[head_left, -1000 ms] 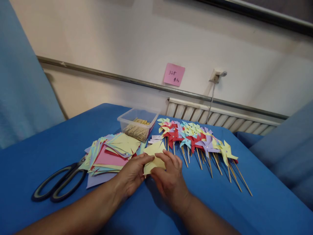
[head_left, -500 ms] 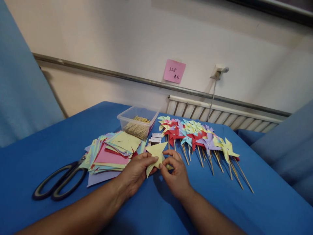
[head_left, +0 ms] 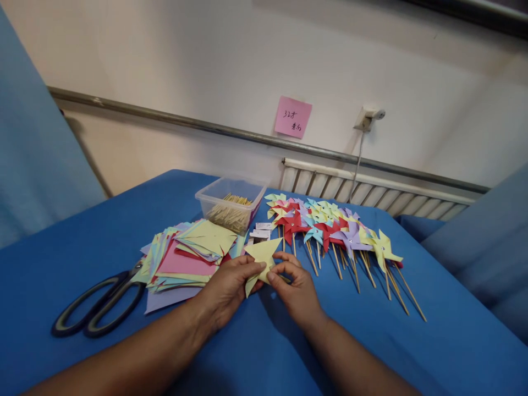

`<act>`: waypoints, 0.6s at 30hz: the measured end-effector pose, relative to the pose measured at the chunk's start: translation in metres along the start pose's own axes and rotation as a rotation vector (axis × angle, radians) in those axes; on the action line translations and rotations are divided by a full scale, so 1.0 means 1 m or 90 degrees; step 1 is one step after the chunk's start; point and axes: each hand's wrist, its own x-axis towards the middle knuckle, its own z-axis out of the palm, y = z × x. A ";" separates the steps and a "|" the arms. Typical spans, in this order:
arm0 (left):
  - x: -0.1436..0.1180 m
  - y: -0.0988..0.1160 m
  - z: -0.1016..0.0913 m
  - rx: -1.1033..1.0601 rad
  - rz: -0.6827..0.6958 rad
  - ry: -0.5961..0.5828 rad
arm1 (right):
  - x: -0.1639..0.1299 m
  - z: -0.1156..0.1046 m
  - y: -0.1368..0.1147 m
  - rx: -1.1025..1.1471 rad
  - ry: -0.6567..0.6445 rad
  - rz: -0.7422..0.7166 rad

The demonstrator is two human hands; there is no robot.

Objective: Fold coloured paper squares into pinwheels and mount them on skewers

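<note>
A yellow paper pinwheel (head_left: 264, 253), partly folded and without a stick that I can see, is held above the blue table. My left hand (head_left: 233, 286) grips it from the left, thumb pressed on its middle. From the right, my right hand (head_left: 295, 283) pinches its edge between thumb and fingers; anything small inside that pinch is hidden. Left of my hands lies a pile of cut coloured paper squares (head_left: 187, 264), a yellow one on top. Finished pinwheels (head_left: 325, 225) on wooden sticks lie in a group to the right.
Big dark-handled scissors (head_left: 99, 305) lie at the left, their blades by the paper pile. A clear plastic box (head_left: 206, 201) of short sticks stands behind the pile, with small white packets (head_left: 260, 234) in front. The blue table (head_left: 136, 201) reaches toward a radiator (head_left: 371, 187).
The camera view has shifted slightly. My right fingers have drawn in closer on the right edge of the yellow pinwheel; my left hand keeps its grip.
</note>
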 end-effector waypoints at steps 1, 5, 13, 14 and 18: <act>0.000 0.000 0.000 0.007 0.001 -0.004 | 0.000 0.000 0.000 0.005 -0.004 0.005; 0.002 -0.003 -0.002 0.024 0.001 -0.014 | 0.001 0.000 0.002 0.001 0.007 0.008; 0.001 -0.003 -0.001 0.040 -0.005 -0.020 | 0.002 0.001 0.004 -0.032 0.026 -0.014; 0.001 -0.003 -0.001 0.043 -0.005 -0.019 | 0.001 0.002 0.003 -0.035 0.027 -0.012; 0.001 -0.003 -0.001 0.055 -0.003 -0.017 | 0.001 0.002 0.002 -0.050 0.025 -0.007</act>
